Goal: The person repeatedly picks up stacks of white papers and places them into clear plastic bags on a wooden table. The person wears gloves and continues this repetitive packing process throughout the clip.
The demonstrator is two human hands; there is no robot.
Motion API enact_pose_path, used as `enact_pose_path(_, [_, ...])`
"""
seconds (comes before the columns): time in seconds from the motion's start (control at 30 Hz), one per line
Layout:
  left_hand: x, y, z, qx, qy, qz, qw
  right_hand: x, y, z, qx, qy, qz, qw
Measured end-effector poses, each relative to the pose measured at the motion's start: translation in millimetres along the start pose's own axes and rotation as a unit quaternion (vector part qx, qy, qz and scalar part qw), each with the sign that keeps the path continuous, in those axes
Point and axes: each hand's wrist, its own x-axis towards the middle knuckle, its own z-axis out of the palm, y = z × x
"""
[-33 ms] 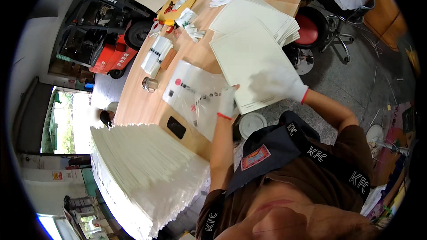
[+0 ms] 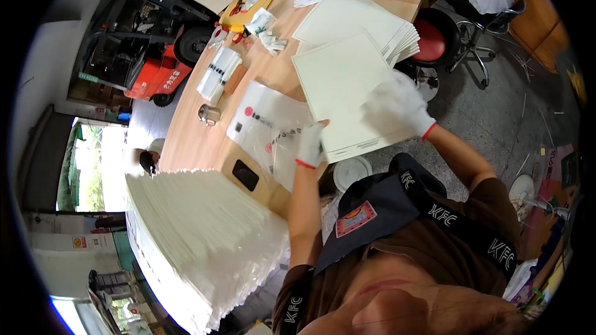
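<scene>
Sheet, cream, rectangular, paper-like [image 2: 341, 80]: positioned in front of the person at the near edge of the light wood-grain table [image 2: 183, 142]. Its upper end overlaps a fanned pile of cream rectangular sheets [image 2: 347, 15]; its lower end projects past the table edge.

Left hand, white knit glove with red cuff band [image 2: 310, 142]: located at the sheet's left edge, near the lower corner. The thumb lies on the upper face and the rest of the hand sits beside the edge; the grip is closed on this margin.

Right hand, white knit glove with red cuff band [image 2: 400, 108]: located over the right side of the sheet. Motion blur hides the fingers; whether they grip or lie flat cannot be told.

Adjacent items: flat translucent plastic bags with red round marks and black print [image 2: 254, 102] lie left of the sheet, just beside the left hand. A black rectangular phone [image 2: 245, 175] lies nearer the person, beside a tall stack of cream sheets partly wrapped in clear plastic [image 2: 198, 211]. A silver cylindrical metal container [image 2: 208, 115] stands left of the bags. A round white bucket [image 2: 352, 174] stands below the sheet's lower end.
</scene>
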Motion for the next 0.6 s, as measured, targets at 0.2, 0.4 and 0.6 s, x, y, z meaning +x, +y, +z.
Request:
enact_pose_path(0.2, [-33.7,4.4,39.7,0.313,-0.001,0.07,0.947,-24.1,-8.3,53.7,0.591,-0.095,0.35,0.721])
enact_pose_path(0.4, [-49.0,-10.7,46.5,0.02,0.038,0.036,0.998,-41.2,-12.5,65.6,0.247,-0.141,0.366,0.886])
enact_pose_path(0.6, [-108.0,91.7,-52.5,-0.195,0.156,0.157,0.955,5.8,-36.4,-16.2,-0.008,-0.243,-0.048,0.969])
